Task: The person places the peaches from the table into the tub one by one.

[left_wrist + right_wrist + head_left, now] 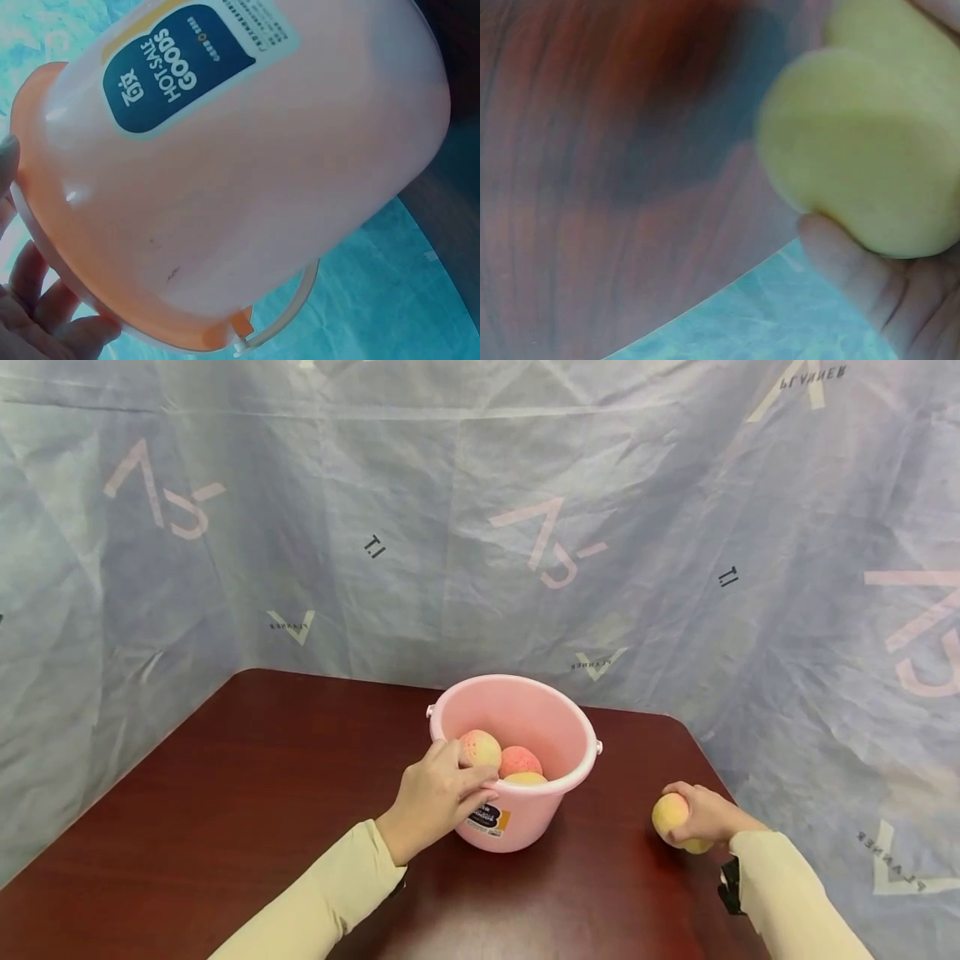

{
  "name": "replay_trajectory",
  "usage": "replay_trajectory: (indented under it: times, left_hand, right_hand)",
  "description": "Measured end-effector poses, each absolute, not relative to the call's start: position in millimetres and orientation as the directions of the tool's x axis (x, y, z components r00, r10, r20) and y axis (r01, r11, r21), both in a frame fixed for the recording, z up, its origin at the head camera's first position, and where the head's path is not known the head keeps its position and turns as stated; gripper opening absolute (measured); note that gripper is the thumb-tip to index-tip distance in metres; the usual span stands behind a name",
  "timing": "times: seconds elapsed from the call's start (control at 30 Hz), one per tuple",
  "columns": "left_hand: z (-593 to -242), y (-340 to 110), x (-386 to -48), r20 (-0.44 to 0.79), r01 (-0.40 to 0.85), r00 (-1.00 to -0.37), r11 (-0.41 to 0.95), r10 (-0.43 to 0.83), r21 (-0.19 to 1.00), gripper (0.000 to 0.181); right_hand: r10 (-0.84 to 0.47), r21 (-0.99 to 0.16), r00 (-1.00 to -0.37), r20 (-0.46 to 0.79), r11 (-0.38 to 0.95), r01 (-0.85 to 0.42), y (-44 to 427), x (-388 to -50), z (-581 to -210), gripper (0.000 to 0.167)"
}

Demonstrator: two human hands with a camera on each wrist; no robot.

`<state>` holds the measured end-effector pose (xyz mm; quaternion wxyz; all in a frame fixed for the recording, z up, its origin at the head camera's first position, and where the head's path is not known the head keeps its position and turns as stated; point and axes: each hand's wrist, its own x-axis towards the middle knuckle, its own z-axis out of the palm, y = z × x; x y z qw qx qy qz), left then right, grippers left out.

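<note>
My left hand (435, 789) grips the near-left rim of a pink plastic bucket (517, 822), thumb outside. Inside the bucket lie a yellow-pink speckled ball (482, 750), close to my fingers, a red-pink ball (520, 762) and a yellow ball (525, 778), partly hidden by the rim. Over at the table's right side, my right hand (708, 817) holds a smooth yellow ball (670, 814). A second yellow rounded shape (889, 26) shows behind it in the right wrist view; whether the fingers hold that too is unclear.
The dark red wooden table (300, 777) has its right edge just beyond my right hand. Grey printed cloth (420, 527) hangs behind and at both sides. A white bail handle (296, 307) hangs down the bucket's side.
</note>
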<state>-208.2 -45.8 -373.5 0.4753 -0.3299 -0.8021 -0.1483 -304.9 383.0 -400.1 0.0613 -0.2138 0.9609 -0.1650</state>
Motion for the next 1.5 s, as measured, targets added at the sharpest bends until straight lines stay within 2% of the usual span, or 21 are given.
replay_trajectory:
  times: [0.2, 0.67, 0.97, 1.23, 1.5]
  left_hand:
    - [-371, -45, -208, 0.853, 0.666, -0.351, 0.743, 0.386, -0.062, 0.021]
    - [-373, -45, -207, 0.843, 0.665, -0.372, 0.745, 0.389, -0.051, 0.021]
    - [-375, -46, -208, 0.847, 0.666, -0.356, 0.743, 0.396, -0.067, 0.022]
    - [-375, -47, -208, 0.846, 0.655, -0.354, 0.751, 0.398, -0.08, 0.023]
    - [-372, -47, -206, 0.837, 0.652, -0.365, 0.754, 0.408, -0.083, 0.021]
  right_hand:
    - [-0.446, -0.386, -0.888, -0.115, 0.844, -0.373, 374, -302, -384, 0.068]
    - [-0.522, -0.362, -0.853, -0.004, 0.796, -0.485, 357, -295, -358, 0.064]
    - [-0.48, -0.359, -0.869, -0.121, 0.837, -0.412, 348, -289, -329, 0.065]
    - [-0.515, -0.341, -0.852, -0.096, 0.821, -0.458, 339, -290, -316, 0.065]
    - [-0.483, -0.287, -0.863, -0.147, 0.856, -0.43, 326, -287, -296, 0.065]
